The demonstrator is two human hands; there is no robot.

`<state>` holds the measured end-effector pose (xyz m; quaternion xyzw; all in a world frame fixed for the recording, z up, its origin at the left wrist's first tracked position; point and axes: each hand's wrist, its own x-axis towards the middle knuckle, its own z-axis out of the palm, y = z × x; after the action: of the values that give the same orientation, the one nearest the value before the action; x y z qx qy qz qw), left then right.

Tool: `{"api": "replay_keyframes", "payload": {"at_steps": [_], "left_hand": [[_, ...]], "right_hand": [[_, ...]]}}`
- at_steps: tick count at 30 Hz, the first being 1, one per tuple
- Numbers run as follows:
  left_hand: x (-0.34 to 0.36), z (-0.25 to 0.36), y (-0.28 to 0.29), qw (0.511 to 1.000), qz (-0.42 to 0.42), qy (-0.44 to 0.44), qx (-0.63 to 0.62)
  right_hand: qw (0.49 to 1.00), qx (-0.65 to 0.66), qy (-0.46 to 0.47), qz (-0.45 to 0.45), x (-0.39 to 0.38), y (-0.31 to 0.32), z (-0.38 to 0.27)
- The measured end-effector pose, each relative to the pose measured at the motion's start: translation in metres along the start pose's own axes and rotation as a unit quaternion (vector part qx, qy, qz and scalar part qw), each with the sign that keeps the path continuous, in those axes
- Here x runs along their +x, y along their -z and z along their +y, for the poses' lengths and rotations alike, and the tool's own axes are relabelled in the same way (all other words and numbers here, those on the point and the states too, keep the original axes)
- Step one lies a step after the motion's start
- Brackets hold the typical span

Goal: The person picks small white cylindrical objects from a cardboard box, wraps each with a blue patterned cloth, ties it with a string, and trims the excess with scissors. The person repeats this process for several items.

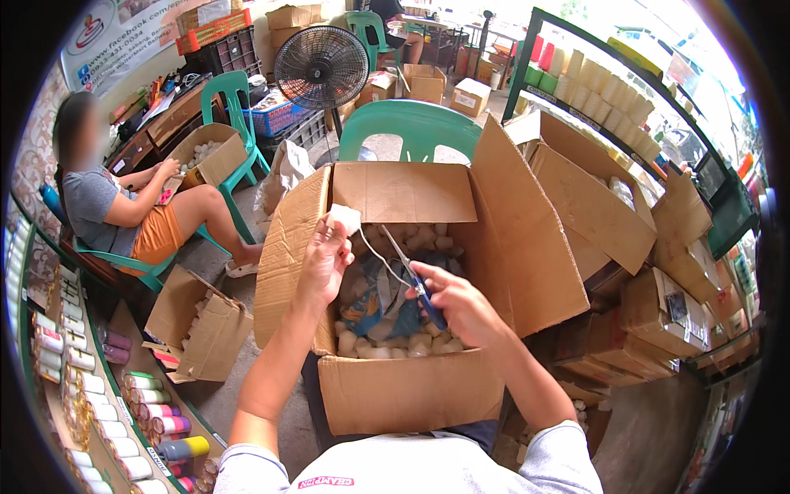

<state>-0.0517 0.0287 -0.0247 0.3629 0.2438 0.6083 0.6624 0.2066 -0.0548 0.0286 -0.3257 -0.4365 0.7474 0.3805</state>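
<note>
My left hand (326, 262) is raised over the open cardboard box (411, 387), its fingers closed round a small white block (344, 219). From the block a thin white cord (378, 255) curves down toward my right hand (461, 303). That hand grips a pair of scissors (426, 298) with dark blue handles, the blades pointing up and away from me. The cord passes close to the blades; whether it touches them I cannot tell. Below, the box holds many small white pieces (415, 342) and a crumpled blue-and-clear plastic bag (362, 305).
A green chair (411, 123) stands behind the box, with a fan (321, 70) beyond. At left sits a person (123, 189) by another box (216, 156) of white pieces. Shelves of thread spools (115, 412) line the near left; stacked cartons (625, 337) crowd the right.
</note>
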Motion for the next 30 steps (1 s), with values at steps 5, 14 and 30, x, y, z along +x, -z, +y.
{"api": "replay_keyframes", "payload": {"at_steps": [5, 14, 30], "left_hand": [[-0.005, 0.004, -0.01, 0.995, 0.014, 0.047, -0.085], [-0.012, 0.004, -0.031, 0.993, -0.1, 0.025, -0.062], [-0.015, -0.007, -0.022, 0.994, 0.003, 0.012, 0.109]], "right_hand": [[0.974, 0.182, -0.089, -0.103, -0.004, -0.026, 0.014], [0.979, 0.193, -0.04, -0.049, 0.024, -0.049, 0.014], [0.968, -0.189, -0.077, 0.144, 0.035, -0.002, 0.007]]}}
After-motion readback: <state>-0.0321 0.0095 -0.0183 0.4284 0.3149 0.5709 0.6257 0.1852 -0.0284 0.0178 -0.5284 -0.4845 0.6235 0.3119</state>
